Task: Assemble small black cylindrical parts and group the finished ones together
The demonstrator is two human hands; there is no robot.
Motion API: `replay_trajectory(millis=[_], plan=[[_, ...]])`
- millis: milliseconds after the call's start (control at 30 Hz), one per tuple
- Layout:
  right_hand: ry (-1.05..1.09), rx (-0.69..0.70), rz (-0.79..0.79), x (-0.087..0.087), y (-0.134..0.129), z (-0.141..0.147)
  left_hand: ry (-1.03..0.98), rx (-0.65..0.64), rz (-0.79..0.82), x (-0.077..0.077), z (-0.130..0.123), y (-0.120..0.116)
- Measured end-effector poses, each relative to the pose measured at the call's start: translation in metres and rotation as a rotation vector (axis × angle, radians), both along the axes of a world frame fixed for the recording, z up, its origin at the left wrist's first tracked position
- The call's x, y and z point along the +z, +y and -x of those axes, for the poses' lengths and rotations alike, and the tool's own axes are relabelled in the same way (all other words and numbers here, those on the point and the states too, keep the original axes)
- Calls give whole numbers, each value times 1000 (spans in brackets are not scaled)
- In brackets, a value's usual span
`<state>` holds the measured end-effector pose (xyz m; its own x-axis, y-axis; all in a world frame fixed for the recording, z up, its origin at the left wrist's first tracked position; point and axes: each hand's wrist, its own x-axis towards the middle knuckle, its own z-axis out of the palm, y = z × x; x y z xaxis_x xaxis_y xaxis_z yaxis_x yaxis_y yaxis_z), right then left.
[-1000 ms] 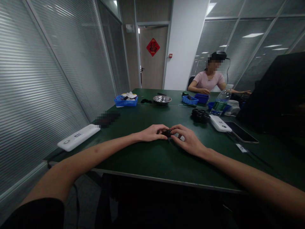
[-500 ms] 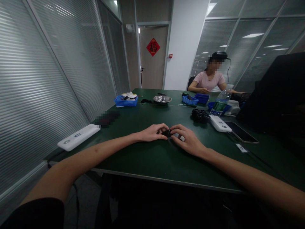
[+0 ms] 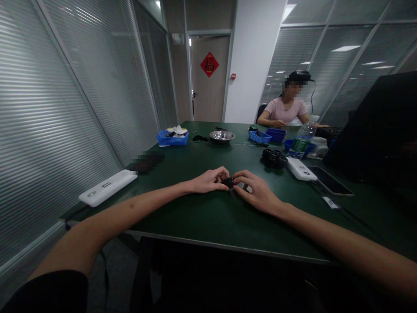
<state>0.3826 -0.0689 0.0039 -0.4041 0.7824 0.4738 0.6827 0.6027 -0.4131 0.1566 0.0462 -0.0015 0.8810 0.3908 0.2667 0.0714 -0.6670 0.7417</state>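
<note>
Between my two hands, low over the green tabletop (image 3: pixel 202 213), is a small black part (image 3: pixel 229 182) whose exact kind I cannot make out. My left hand (image 3: pixel 210 180) has its thumb and curled fingers closed around the left side of this part. From the right, the fingertips of my right hand (image 3: pixel 256 191) pinch its other end. Fingers cover much of the part. A heap of black ring-shaped pieces (image 3: pixel 274 158) lies beyond my right hand.
A white power bank (image 3: pixel 107 188) lies at left, another white power bank (image 3: pixel 301 169) and a tablet (image 3: pixel 330 180) at right. Farther back are a blue basket (image 3: pixel 172 140), a metal bowl (image 3: pixel 222 137), blue bins (image 3: pixel 260 138) and a water bottle (image 3: pixel 302 139). A person (image 3: pixel 286 108) sits across.
Both hands keep nearly the same place and grip. My left fingers and the black part have shifted only very slightly.
</note>
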Motion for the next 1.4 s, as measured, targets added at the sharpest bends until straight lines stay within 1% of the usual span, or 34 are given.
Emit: replay_trajectory(millis=[133, 267, 433, 700, 1000, 1200, 1400], plan=[[-9, -1, -7, 3, -2, 0, 30, -11, -42, -1, 1, 3], [-12, 3, -6, 3, -2, -1, 36, -33, -108, 1, 1, 2], [2, 8, 3, 2, -1, -1, 67, 2, -70, 5, 2, -2], [5, 16, -2, 0, 0, 0, 25, -3, -47, 0, 1, 1], [-1, 7, 9, 0, -1, -1, 19, 5, -50, 7, 3, -4], [-17, 7, 4, 1, -1, -1, 38, 19, -41, 3, 1, -1], [-17, 9, 2, 1, 0, -3, 55, -28, -120, 1, 2, 3]])
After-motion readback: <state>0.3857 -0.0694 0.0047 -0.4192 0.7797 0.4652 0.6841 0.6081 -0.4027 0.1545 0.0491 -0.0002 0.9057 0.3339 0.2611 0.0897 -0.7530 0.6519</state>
